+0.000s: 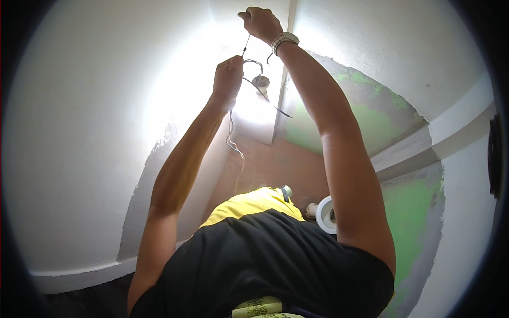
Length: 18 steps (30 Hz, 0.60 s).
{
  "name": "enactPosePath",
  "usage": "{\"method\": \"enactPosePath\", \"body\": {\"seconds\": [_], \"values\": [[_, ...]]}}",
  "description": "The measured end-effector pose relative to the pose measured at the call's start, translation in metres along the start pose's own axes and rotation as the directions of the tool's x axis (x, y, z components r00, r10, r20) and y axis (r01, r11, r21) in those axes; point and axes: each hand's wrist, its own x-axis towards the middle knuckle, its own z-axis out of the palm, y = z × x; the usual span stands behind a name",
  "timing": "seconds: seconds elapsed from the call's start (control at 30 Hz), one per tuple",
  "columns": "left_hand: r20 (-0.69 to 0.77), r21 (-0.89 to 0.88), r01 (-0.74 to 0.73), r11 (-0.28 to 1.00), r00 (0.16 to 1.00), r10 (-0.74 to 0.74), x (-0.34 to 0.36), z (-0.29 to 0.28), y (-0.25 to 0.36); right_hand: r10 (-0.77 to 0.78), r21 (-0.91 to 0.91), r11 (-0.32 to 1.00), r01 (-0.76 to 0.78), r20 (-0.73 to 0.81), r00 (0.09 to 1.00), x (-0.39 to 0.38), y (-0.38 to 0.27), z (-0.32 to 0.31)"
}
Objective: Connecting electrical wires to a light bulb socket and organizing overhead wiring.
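Note:
Both arms reach up and ahead. My right hand point(263, 25), at the top with a watch on its wrist, is closed in a pinch on the upper end of a thin dark wire point(245, 49). Just below and to its left, my left hand point(228, 79) has its fingers closed around the lower part of that wire. A bulb holder point(260, 82) hangs on dark leads to the right of my left hand, beside a strong white glare. Loose electrical wires point(231, 139) trail down below my left wrist. Another dark wire end point(283, 113) sticks out past the holder.
A white wall point(79, 138) curves along the left. Patchy green and grey wall point(366, 95) stands at the right. Below is a reddish-brown floor point(281, 161) with a white toilet bowl point(322, 216) beside my right upper arm.

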Motion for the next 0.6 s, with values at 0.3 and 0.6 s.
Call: {"method": "enactPosePath", "body": {"seconds": [0.3,0.6], "values": [[-0.008,0.025,-0.044,0.999,0.999,0.044,-0.012,0.013,-0.006,-0.08,-0.115,0.991,0.074,-0.044,0.996,0.017,0.028,-0.01],[0.045,-0.004,0.097,0.995,0.994,-0.097,0.003,0.009,0.023,-0.43,0.891,0.444,-0.094,0.304,0.85,0.015,0.061,-0.17]]}}
